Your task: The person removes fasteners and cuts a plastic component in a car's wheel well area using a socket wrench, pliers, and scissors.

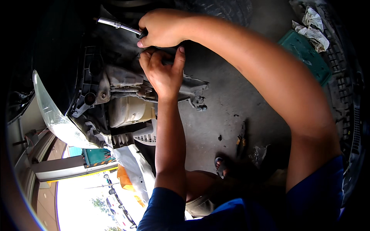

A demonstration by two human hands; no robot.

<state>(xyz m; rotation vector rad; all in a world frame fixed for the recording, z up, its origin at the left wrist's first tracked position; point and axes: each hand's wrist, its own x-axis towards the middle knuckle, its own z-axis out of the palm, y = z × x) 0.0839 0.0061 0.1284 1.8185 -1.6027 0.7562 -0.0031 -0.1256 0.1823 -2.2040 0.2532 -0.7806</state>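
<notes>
— Across the middle of the frame, what broad surface is that?
— Grey concrete floor (231, 92), matte and marked with dark specks. At left, a curved, hazy clear headlight (58, 119) tapers to a point at its top.
— And the green case (318, 69), upper right?
— Hard-looking, flat-faced, with a rounded corner; crumpled white sheets (314, 30) lie at its edge. Lettering on it I can't make out.
— Left of centre?
— Rounded, cream-coloured tank (129, 111), plastic by its look, smooth but grimy.
— The hands?
— Upper centre. The left hand (163, 71) has curled fingers, thumb standing away; whether it grips anything, I can't tell. Just above, the right hand (162, 30) is wrapped around the black handle of a slim tool (119, 25).
— Where does that point?
— Toward the upper left: shiny metal shaft, thicker cylindrical end.
— Anything smaller?
— Pliers (239, 143), right of centre, lower half, yellow-and-black handles.
</notes>
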